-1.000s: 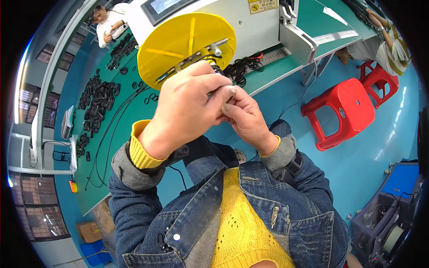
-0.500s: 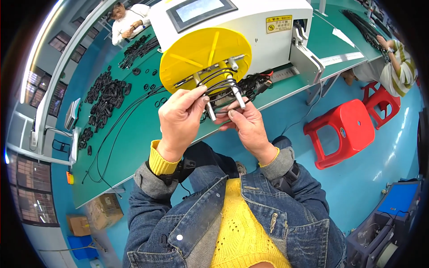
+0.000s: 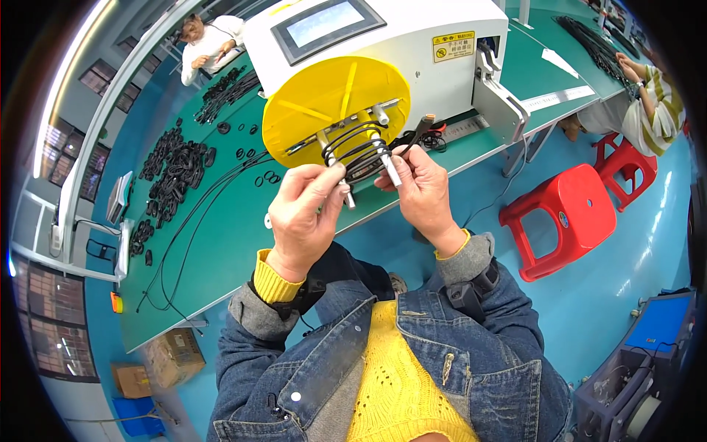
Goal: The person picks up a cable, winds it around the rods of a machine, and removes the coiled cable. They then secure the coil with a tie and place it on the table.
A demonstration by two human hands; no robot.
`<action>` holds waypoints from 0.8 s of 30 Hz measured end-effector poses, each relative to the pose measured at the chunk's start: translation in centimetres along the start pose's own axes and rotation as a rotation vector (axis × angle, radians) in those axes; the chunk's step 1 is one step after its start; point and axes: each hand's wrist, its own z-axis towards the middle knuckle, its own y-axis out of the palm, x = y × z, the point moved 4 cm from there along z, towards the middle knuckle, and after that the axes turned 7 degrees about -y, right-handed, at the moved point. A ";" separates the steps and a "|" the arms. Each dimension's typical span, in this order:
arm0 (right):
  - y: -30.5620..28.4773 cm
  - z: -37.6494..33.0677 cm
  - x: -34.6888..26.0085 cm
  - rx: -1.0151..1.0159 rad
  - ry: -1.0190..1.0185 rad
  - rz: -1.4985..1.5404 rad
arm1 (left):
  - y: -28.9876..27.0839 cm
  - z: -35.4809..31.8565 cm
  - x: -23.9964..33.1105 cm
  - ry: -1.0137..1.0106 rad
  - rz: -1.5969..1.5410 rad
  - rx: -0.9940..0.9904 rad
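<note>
A white winding machine [image 3: 412,44] with a yellow disc [image 3: 331,103] stands on the green bench [image 3: 228,243]. Black cable [image 3: 357,147] is coiled around the metal pegs [image 3: 387,158] that stick out of the disc. My left hand [image 3: 309,210] pinches the coil at its left side, by a peg. My right hand [image 3: 420,188] holds the cable's free end, whose black plug [image 3: 423,127] points up beside the coil.
Several coiled black cables [image 3: 177,166] and long loose cables lie on the bench to the left. A red stool [image 3: 563,217] stands at right. Another person [image 3: 210,40] sits at the far end, one more [image 3: 648,96] at the right bench. Cardboard boxes [image 3: 173,353] sit below.
Both hands have moved apart and lowered off the disc. The coil on the pegs, hidden by my hands a second ago, now shows, with the plug end raised in my right hand.
</note>
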 end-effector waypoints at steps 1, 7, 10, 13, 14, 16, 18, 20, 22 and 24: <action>-0.1 0.2 0.1 -0.018 0.001 -0.009 | 0.2 0.1 -0.1 0.036 -0.015 -0.025; -0.3 0.6 -0.6 -0.041 -0.045 -0.159 | 0.1 0.7 -0.5 0.079 -0.028 -0.046; -0.2 0.5 -2.8 0.017 -0.324 -0.366 | -0.3 0.4 0.0 0.158 -0.025 -0.043; -0.2 0.4 -4.8 0.008 -0.535 -0.578 | -0.9 0.8 0.7 0.172 0.017 -0.090; -0.2 0.3 -5.5 -0.031 -0.602 -0.690 | -1.3 1.0 1.2 0.175 0.038 -0.115; -0.4 0.4 -6.6 -0.069 -0.669 -0.803 | -2.4 1.7 2.0 0.080 -0.046 -0.143; 0.0 0.8 -7.5 -0.291 -0.666 -1.031 | -2.9 2.9 3.4 -0.016 -0.133 -0.172; 0.2 1.3 -7.3 -0.396 -0.665 -1.146 | -1.5 4.1 6.5 0.221 0.263 -0.188; 0.7 1.9 -7.3 -0.528 -0.617 -1.193 | 0.4 4.3 5.5 0.201 0.387 -0.253; 0.4 2.2 -7.0 -0.593 -0.591 -1.217 | 2.4 4.0 3.9 0.154 0.616 -0.397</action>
